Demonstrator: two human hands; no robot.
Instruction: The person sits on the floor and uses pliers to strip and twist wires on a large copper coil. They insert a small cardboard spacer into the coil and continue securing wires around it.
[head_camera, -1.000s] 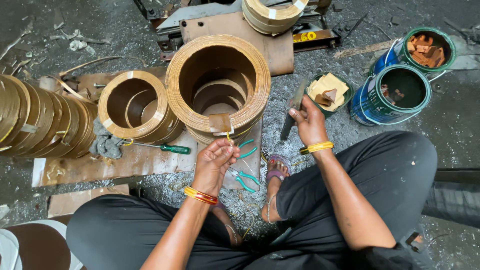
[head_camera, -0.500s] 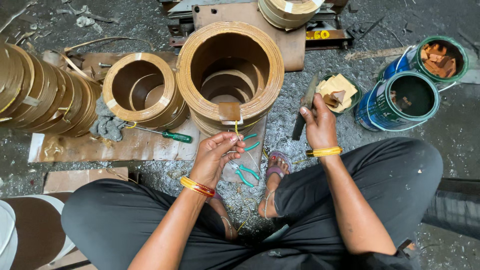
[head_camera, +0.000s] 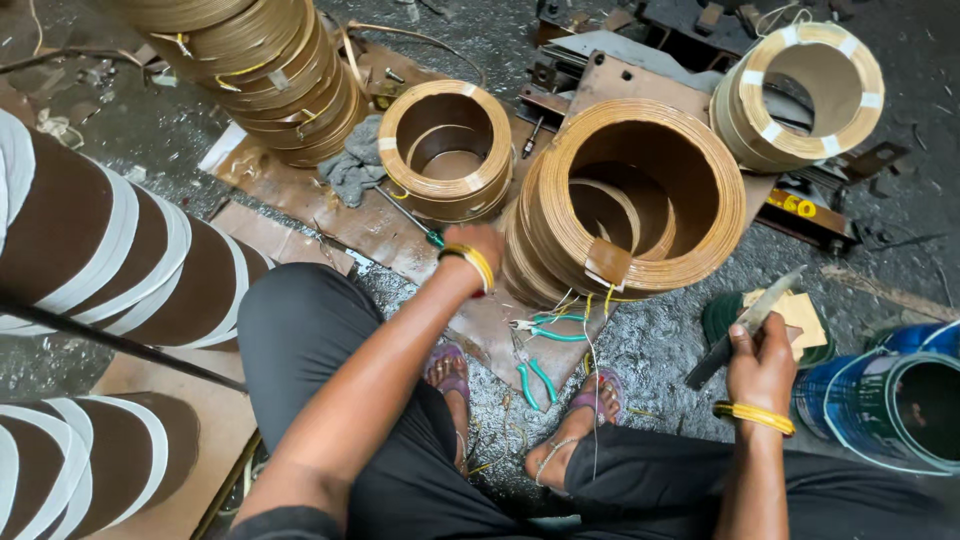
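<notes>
Now the left hand (head_camera: 482, 243) presses the big coil (head_camera: 630, 205); the right hand (head_camera: 762, 362) grips a flat blade (head_camera: 745, 325); lead wires (head_camera: 590, 310) hang untrimmed.

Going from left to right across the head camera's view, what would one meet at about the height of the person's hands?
Brown coil with white bands → left hand → big paper-wrapped coil → right hand holding a flat blade → blue can.

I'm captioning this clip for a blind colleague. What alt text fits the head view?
Seated cross-legged on a workshop floor, a person rests the left hand against a large brown paper-wrapped coil and holds a flat blade tool in the right hand. Green-handled pliers lie by their feet, more coils around.
</notes>
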